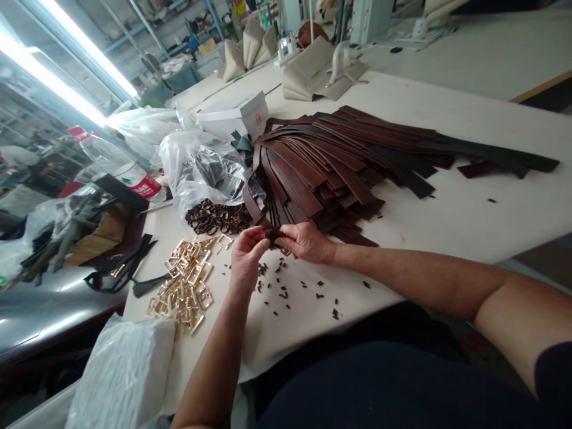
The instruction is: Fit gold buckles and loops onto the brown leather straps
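Between my two hands is a dark brown leather strap point(273, 235), its end pinched from both sides. My left hand point(248, 251) grips it with thumb and fingers closed. From the other side my right hand point(308, 242) is closed on the same strap. Just behind them fans a large pile of brown leather straps point(313, 161). Small brown leather loops point(217, 217) lie heaped beyond my left hand. Nearer, to the left of that hand, is a pile of gold metal buckles point(190, 283). Fine detail between my fingers is hidden.
Dark scraps point(283, 294) are scattered on the white table point(447, 220). A clear plastic bag point(179, 161), a white box point(236, 116) and a bottle point(138, 179) stand at the back left. A white wrapped package point(125, 369) lies front left. Beige leather pieces point(308, 68) rest farther back.
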The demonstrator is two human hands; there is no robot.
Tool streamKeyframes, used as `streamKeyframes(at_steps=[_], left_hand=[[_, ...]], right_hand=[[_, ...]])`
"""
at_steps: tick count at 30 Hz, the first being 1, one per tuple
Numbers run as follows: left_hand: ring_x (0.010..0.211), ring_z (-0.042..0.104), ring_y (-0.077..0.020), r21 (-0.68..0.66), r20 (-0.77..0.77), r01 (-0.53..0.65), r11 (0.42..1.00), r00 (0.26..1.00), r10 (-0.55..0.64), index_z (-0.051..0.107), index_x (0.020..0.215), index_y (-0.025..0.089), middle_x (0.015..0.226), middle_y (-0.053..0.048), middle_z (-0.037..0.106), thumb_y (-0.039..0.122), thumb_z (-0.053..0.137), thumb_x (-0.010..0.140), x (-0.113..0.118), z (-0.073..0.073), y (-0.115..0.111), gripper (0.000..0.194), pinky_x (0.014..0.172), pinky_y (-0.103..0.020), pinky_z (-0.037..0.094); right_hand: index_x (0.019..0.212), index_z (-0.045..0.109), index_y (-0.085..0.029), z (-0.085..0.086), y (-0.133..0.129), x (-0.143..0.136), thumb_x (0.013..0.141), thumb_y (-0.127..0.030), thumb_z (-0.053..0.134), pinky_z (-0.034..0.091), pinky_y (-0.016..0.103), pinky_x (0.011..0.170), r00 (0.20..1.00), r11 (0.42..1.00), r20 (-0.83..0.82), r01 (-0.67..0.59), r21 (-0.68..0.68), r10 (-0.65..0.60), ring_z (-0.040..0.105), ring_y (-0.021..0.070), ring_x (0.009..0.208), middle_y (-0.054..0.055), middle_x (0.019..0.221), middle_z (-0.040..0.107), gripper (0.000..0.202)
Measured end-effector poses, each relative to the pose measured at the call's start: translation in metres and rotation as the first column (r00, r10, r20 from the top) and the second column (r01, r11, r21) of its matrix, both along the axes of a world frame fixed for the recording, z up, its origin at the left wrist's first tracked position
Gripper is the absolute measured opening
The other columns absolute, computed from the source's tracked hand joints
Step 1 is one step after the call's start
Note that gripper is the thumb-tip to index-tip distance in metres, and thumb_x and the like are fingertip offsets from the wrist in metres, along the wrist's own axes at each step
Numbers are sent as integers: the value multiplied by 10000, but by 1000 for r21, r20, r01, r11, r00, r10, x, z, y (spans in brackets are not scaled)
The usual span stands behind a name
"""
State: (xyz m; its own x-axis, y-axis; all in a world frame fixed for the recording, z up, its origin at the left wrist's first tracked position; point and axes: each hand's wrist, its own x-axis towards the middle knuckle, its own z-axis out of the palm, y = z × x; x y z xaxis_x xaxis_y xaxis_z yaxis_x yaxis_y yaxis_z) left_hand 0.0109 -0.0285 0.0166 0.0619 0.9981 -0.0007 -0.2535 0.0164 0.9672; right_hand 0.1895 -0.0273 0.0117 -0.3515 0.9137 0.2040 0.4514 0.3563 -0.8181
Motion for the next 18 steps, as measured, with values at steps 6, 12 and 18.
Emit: streamKeyframes(at_steps=[6, 12, 18], left_hand=[[785, 647, -135, 25, -130, 25, 999, 991, -22, 768, 856, 194, 858, -38, 723, 316, 885, 598, -4, -1, -1, 308, 769, -242, 521], [738, 609, -131, 141, -366, 77, 987, 930, -20, 765, 779, 202, 801, -22, 668, 296, 841, 657, -5, -1, -2, 172, 693, -235, 493], [735, 592, -141, 312, -514, 117, 943, 856, 64, 785, 824, 246, 784, -19, 648, 273, 802, 713, -10, -3, -1, 115, 655, -241, 469]], right_hand=[[766, 555, -160, -1, 1, 2, 954, -253, 583, 320, 214, 552, 994, 996, 73, -81, 27, 79, 542, 103, 551, -18, 606, 587, 211], [788, 531, -160, -7, 1, -1, 943, -239, 522, 415, 199, 529, 975, 978, -163, -169, -125, 148, 596, 103, 529, 4, 680, 642, 174], [827, 549, -155, -11, 2, -1, 812, -268, 656, 511, 214, 570, 898, 938, -409, -269, -219, 162, 671, 148, 673, 13, 752, 670, 157]])
